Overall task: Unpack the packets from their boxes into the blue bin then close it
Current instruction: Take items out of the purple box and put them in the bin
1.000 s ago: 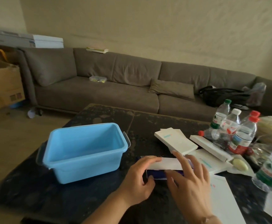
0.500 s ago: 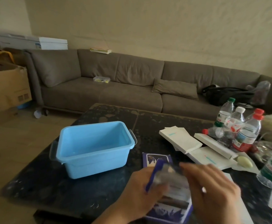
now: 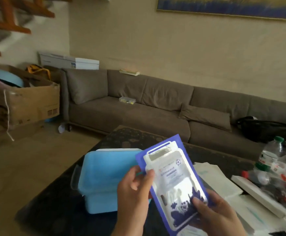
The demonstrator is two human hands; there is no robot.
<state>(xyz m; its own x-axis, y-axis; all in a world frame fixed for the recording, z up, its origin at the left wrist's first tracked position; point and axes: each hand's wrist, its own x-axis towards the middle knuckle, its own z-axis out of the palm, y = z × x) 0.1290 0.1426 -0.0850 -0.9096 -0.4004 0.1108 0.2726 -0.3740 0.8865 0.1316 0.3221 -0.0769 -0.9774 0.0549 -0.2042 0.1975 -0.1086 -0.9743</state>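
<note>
Nearest, the right hand [image 3: 218,213] is pinching the lower end of a white packet [image 3: 174,184], grip clamped on it. The left hand [image 3: 133,189] is gripping the purple box [image 3: 157,150] at its left edge, thumb on the packet face. Both are being held tilted above the table [image 3: 57,210]. Just beyond, left, the blue bin [image 3: 101,176] is sitting open-topped. White boxes [image 3: 251,189] and water bottles [image 3: 271,159] are lying right. Farthest, a brown sofa [image 3: 139,108].

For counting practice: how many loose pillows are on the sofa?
2: one pillow propped in the sofa's left corner, another pillow on its seat further right; the black bag might hide more.
</note>
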